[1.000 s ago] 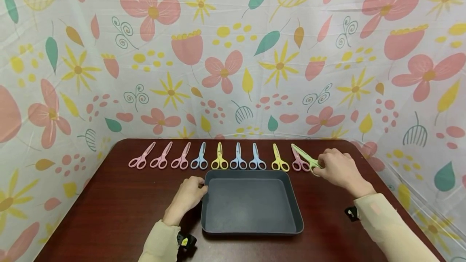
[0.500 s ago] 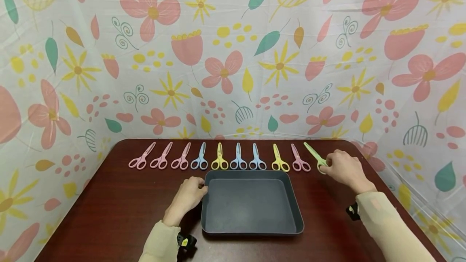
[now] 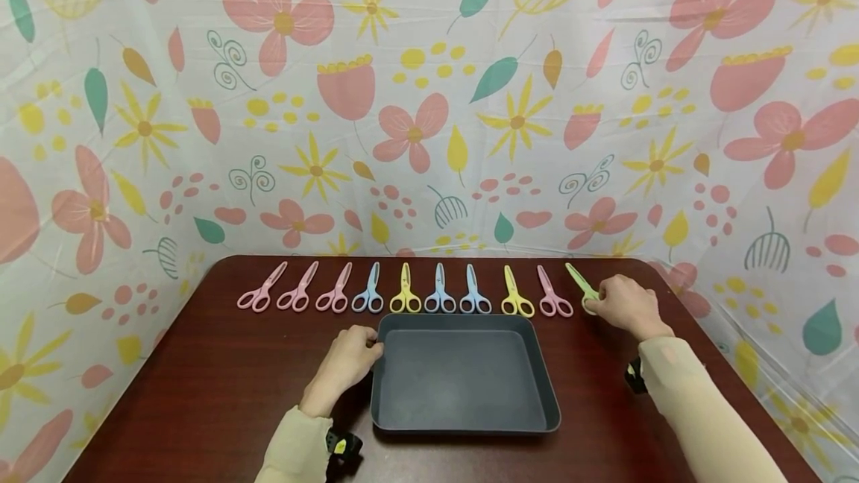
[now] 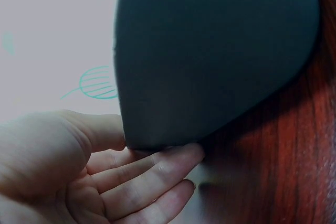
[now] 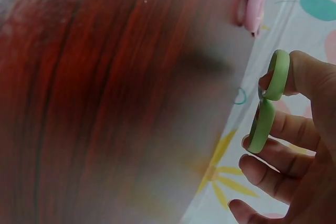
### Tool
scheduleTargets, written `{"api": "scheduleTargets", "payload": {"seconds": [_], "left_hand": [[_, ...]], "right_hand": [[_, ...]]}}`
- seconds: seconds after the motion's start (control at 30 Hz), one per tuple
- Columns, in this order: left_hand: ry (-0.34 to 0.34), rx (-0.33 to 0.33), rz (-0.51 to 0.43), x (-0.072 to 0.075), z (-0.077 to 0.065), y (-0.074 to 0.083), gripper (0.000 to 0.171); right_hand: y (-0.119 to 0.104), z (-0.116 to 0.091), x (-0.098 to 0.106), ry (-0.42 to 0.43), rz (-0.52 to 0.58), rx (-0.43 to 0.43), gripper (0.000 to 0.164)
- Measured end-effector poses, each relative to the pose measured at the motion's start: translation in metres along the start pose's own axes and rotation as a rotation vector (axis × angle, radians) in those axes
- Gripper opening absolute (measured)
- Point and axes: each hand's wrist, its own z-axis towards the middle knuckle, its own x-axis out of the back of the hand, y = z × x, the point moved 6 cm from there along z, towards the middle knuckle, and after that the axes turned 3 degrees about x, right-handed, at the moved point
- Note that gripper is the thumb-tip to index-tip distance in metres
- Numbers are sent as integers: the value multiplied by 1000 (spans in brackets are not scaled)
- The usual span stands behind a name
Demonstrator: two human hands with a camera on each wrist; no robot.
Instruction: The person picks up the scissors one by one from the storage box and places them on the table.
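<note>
My left hand [image 3: 347,358] is at the left wall of a dark grey baking tray [image 3: 377,393], holding it near the upper left corner. The left wrist view shows the thumb at the rim of the tray [image 4: 210,51] and fingers against its lower edge. At the right end of a row of scissors, my right hand [image 3: 629,307] holds green scissors [image 3: 582,282] by the handles, blades pointing away to the back left. In the right wrist view, thumb and fingers are at the loops of the green scissors [image 5: 266,124]; the blades are mostly hidden there.
Left of the green pair lie pink scissors [image 3: 552,293], then yellow scissors [image 3: 515,293], blue scissors [image 3: 473,291] and several more pairs, in a row along the back of the brown table [image 3: 221,393]. A flower-patterned curtain [image 3: 429,192] hangs behind.
My right hand has moved the green scissors to the right, off the pink pair they overlapped, and turned them more upright in line with the row. The left hand and tray stay put.
</note>
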Motion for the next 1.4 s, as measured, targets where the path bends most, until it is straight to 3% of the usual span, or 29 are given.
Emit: {"api": "scheduleTargets", "payload": {"seconds": [0.9, 1.4], "left_hand": [[-14, 8, -4, -1, 1, -1, 28], [-9, 2, -10, 0, -1, 1, 26]], "right_hand": [[14, 12, -23, -137, 21, -105, 37], [13, 8, -20, -217, 57, -142, 34]]}}
